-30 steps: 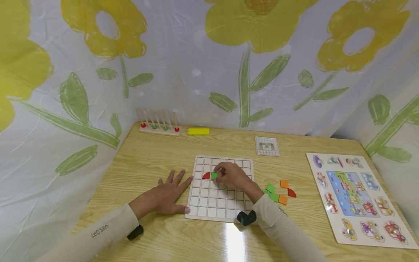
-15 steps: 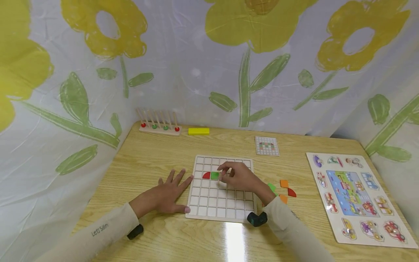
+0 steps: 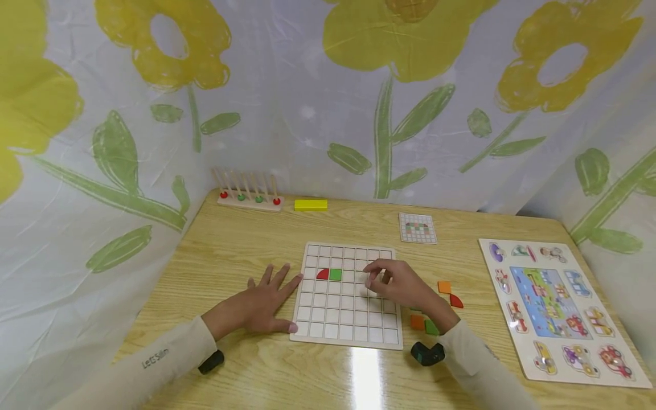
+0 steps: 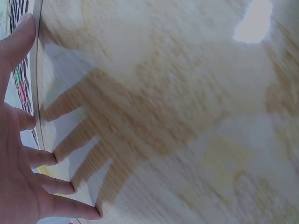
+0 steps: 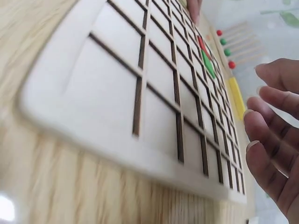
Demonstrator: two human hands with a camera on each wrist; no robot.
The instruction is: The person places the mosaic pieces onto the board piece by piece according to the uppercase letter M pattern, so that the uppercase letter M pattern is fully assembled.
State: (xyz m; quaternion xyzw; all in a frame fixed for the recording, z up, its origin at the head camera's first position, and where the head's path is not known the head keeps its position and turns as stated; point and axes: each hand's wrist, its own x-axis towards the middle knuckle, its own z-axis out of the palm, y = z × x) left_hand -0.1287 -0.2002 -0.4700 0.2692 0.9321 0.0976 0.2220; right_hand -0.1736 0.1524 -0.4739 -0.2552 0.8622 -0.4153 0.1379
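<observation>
A pale wooden grid board (image 3: 319,315) lies on the table. In one of its upper rows sit a red quarter-circle tile (image 3: 323,274) and, directly right of it, a green square tile (image 3: 335,275). My left hand (image 3: 263,304) rests flat with spread fingers at the board's left side, thumb and forefinger at its edge. My right hand (image 3: 402,283) hovers over the board's right part, fingers loosely bent. Nothing shows between these fingers (image 5: 261,126) in the right wrist view.
Right of the board lie several loose tiles, among them an orange square (image 3: 444,287) and a red quarter-circle (image 3: 456,300); the right forearm partly covers the group. Behind are a pattern card (image 3: 418,228), yellow block (image 3: 310,205) and peg abacus (image 3: 249,200). A picture puzzle (image 3: 558,364) lies far right.
My right hand has let go of the green square tile and moved right, away from it, uncovering more of the board. The left hand has stayed in place.
</observation>
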